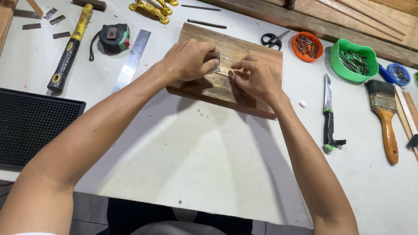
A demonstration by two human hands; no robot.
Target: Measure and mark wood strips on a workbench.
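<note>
**A:** what've you got on your feed right now?

**B:** I'm looking down at a wooden board (227,72) lying flat on the white table (205,154). My left hand (188,60) is curled on top of it, fingers closed round a small dark piece (212,57), can't tell what it is. My right hand (256,78) sits just beside, fingertips pinched narrow against the board's surface; whether anything's between them, can't tell.

**A:** and around it?

**B:** Yellow-handled hammer (72,44) and tape measure (114,36) off to the left, steel ruler (133,59) between them and the board. Knife (328,113) and paintbrush (385,117) to the right, scissors (273,39) behind.
</note>
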